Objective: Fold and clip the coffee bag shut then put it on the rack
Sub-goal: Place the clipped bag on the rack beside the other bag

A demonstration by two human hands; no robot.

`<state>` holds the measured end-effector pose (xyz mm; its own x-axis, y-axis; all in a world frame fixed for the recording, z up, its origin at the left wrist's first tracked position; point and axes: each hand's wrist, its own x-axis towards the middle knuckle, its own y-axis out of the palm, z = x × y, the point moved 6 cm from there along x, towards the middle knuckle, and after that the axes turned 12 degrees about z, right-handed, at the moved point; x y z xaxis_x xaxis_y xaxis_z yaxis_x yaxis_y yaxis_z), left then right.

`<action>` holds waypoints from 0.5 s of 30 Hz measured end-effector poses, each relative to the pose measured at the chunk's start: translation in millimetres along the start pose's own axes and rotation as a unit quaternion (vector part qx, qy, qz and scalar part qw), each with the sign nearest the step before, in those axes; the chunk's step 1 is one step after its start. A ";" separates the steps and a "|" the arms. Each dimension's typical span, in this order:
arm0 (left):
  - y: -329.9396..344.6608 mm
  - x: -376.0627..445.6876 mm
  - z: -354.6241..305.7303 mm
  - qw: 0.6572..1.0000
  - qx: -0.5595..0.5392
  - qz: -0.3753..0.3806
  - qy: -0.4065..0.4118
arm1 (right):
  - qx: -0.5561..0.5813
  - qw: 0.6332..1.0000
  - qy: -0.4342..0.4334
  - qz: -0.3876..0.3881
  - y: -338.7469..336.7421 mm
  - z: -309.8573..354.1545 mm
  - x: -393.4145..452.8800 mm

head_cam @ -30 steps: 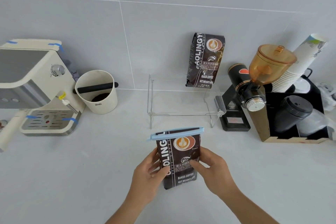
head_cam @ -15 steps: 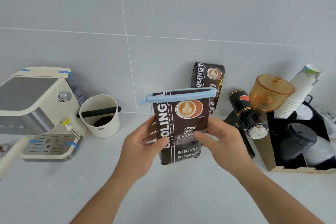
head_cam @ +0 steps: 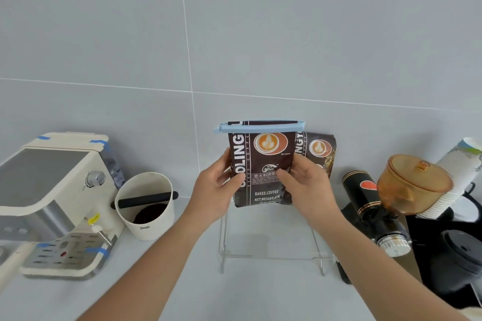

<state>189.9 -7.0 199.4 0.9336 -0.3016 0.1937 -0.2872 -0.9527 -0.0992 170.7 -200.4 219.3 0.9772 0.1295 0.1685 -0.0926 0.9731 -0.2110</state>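
Observation:
A dark brown coffee bag [head_cam: 263, 164] is upright, its folded top closed by a long light-blue clip [head_cam: 260, 126]. My left hand [head_cam: 216, 190] grips its left side and my right hand [head_cam: 305, 187] grips its right side. The bag's bottom is at the back of the clear acrylic rack [head_cam: 271, 255], touching or just above its top surface; I cannot tell which. A second, unclipped coffee bag [head_cam: 319, 151] leans on the wall just behind and to the right, partly hidden.
A cream espresso machine [head_cam: 52, 198] stands at the left, with a cream knock box [head_cam: 146, 208] beside it. To the right are a black grinder [head_cam: 373, 208] with an amber hopper [head_cam: 412, 185], a stack of paper cups [head_cam: 459, 172] and a black box with lids [head_cam: 456, 255].
Both hands lifted the clipped bag off the counter and carried it away from me, up to the back of the rack beside the other bag. The view tilted upward.

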 end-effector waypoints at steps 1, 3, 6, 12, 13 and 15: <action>-1.6 8.1 6.6 1.000 0.002 0.000 -0.006 | 0.008 1.000 0.006 -0.004 0.6 -8.1 8.1; -2.4 19.7 20.1 1.000 0.001 0.005 -0.022 | 0.014 1.000 0.019 -0.009 2.1 -22.4 18.4; -3.5 34.2 38.0 0.999 -0.003 0.011 -0.040 | 0.021 0.999 0.033 -0.014 3.6 -43.1 33.3; -9.0 51.6 67.6 0.997 -0.012 0.015 -0.073 | -0.002 0.998 0.062 -0.016 9.3 -72.5 53.3; -9.4 52.7 73.4 0.997 -0.010 0.013 -0.079 | -0.007 0.998 0.066 -0.017 10.2 -78.5 55.1; -9.4 54.4 85.1 0.996 -0.008 0.010 -0.091 | -0.015 0.997 0.077 -0.024 11.8 -90.1 56.3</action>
<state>261.6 -11.3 127.8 0.9506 -0.3102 0.0125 -0.3080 -0.9475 -0.0864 241.9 -198.9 139.6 0.9983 0.0505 0.0295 -0.0422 0.9709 -0.2356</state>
